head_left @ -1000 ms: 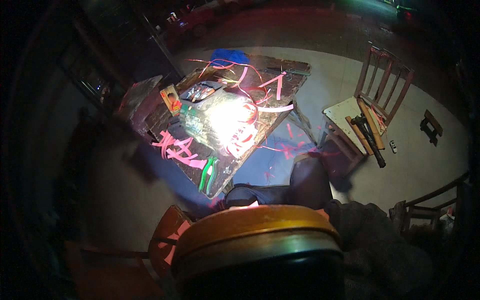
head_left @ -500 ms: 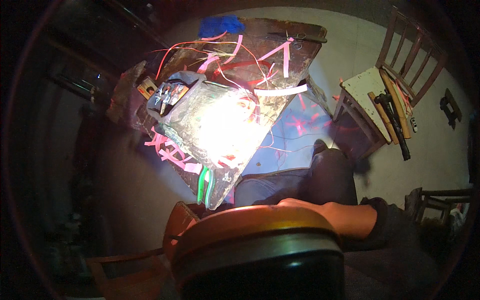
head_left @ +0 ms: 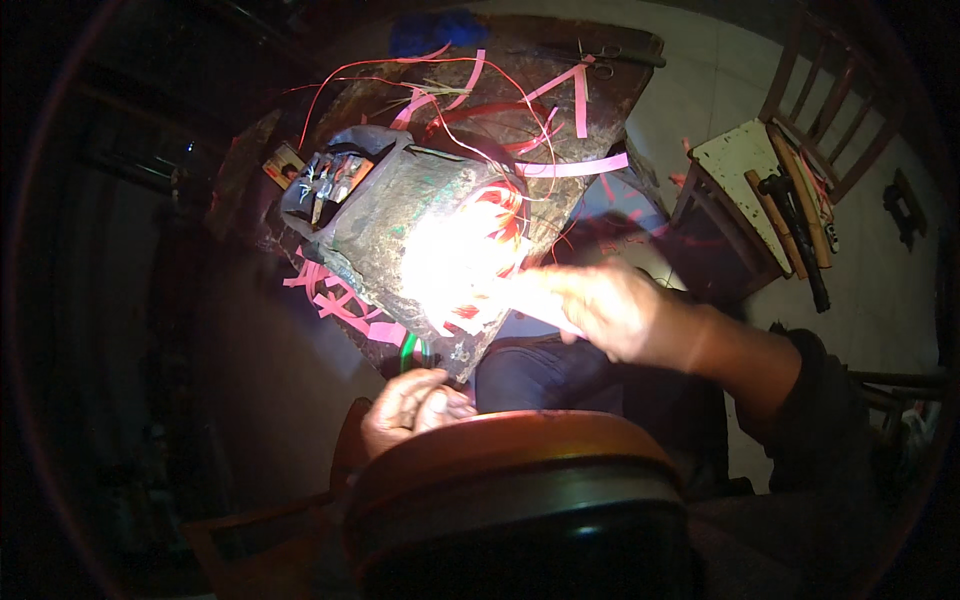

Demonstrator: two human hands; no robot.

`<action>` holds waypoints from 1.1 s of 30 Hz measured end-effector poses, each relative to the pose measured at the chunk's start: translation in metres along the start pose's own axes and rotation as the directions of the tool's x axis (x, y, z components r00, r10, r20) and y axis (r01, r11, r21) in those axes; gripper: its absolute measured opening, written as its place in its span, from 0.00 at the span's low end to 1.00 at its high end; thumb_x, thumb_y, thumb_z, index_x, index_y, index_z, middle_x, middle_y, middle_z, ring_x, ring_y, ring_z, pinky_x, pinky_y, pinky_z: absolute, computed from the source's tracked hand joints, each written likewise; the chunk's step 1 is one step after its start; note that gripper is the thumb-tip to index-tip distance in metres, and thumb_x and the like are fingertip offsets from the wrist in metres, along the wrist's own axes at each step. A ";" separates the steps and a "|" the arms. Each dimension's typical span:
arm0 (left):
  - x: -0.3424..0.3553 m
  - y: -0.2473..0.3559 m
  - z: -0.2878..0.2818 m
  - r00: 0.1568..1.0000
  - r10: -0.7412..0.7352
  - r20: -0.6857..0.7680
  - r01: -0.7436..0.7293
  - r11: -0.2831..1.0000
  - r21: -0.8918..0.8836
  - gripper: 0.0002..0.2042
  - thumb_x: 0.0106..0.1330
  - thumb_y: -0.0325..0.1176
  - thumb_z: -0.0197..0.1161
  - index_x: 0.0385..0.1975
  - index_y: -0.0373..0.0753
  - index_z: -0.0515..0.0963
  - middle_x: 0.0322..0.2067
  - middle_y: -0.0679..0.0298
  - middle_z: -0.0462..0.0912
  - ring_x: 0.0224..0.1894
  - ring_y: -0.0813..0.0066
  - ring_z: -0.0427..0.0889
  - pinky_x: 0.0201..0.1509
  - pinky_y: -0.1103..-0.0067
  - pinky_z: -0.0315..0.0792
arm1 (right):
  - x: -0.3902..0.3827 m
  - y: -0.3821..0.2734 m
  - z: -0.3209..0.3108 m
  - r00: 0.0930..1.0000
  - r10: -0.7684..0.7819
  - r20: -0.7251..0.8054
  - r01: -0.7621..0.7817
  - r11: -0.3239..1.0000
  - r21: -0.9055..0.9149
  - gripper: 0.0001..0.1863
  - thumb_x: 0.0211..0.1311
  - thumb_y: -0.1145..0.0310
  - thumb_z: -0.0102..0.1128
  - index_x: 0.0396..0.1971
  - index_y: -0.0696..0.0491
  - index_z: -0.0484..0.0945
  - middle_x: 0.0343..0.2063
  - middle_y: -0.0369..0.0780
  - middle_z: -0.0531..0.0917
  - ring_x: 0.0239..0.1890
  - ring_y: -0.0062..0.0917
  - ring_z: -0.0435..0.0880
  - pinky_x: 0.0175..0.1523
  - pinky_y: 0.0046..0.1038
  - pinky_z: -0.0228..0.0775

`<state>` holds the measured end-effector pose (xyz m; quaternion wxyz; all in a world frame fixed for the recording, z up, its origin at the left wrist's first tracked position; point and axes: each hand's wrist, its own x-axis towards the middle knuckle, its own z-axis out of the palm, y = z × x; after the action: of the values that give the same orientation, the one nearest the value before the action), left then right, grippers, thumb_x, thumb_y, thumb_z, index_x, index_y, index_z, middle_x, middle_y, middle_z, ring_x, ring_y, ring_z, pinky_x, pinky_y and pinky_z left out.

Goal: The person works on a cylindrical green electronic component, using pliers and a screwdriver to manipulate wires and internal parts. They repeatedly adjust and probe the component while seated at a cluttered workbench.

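Observation:
My right hand (head_left: 625,315) reaches in from the right over the near right edge of the work table (head_left: 630,90). Its fingers are closed on a pale flat piece (head_left: 540,303), washed out by glare, close to a bundle of red strands (head_left: 495,215). That bundle lies on a worn grey slab (head_left: 375,220) under a strong light. My left hand (head_left: 408,408) is at the table's near corner with fingers curled. Part of it is hidden by a dark rounded thing with an orange-brown rim (head_left: 520,430). Just beyond it, a green-handled tool (head_left: 407,350) partly shows.
Pink strips (head_left: 340,305) and a thin red strand (head_left: 400,60) lie across the table. A grey pouch (head_left: 340,185) holds small items. Scissors (head_left: 600,65) and a blue cloth (head_left: 435,32) are at the back. A chair (head_left: 735,170) at right bears sticks and a black tool (head_left: 790,235).
My right hand has risen from behind the dark rounded thing to the lit slab, now with a pale piece in its fingers. My left hand has come into view beside the green-handled tool.

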<state>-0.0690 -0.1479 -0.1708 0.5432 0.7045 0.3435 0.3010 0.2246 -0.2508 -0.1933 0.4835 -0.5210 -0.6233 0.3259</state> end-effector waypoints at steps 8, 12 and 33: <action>0.069 0.022 -0.064 0.915 0.392 -0.094 -0.360 0.900 0.244 0.18 0.82 0.26 0.56 0.67 0.29 0.70 0.59 0.52 0.82 0.60 0.65 0.83 0.62 0.72 0.81 | 0.039 -0.011 -0.001 0.893 0.451 -0.012 -0.445 0.885 0.134 0.13 0.84 0.65 0.52 0.53 0.51 0.84 0.19 0.33 0.73 0.20 0.17 0.72 0.25 0.28 0.67; 0.118 0.024 -0.070 0.857 0.490 -0.161 -0.405 0.832 0.380 0.23 0.83 0.33 0.58 0.70 0.25 0.68 0.65 0.49 0.79 0.68 0.61 0.78 0.76 0.68 0.69 | 0.045 -0.006 0.006 0.897 0.441 0.007 -0.440 0.895 0.070 0.12 0.84 0.64 0.52 0.49 0.51 0.83 0.20 0.34 0.73 0.20 0.19 0.72 0.25 0.31 0.67; 0.244 0.011 -0.137 0.726 0.611 -0.316 -0.265 0.673 0.691 0.27 0.73 0.34 0.72 0.67 0.29 0.73 0.63 0.45 0.81 0.65 0.53 0.81 0.72 0.66 0.72 | 0.081 0.036 0.058 0.847 -0.530 0.050 0.331 0.451 -0.829 0.04 0.55 0.69 0.65 0.31 0.48 0.81 0.23 0.37 0.83 0.27 0.32 0.85 0.33 0.44 0.78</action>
<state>-0.0341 0.1248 -0.1159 0.0818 0.7916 0.3666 0.4819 0.1827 -0.1581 -0.2238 0.3204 -0.5383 -0.7560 -0.1900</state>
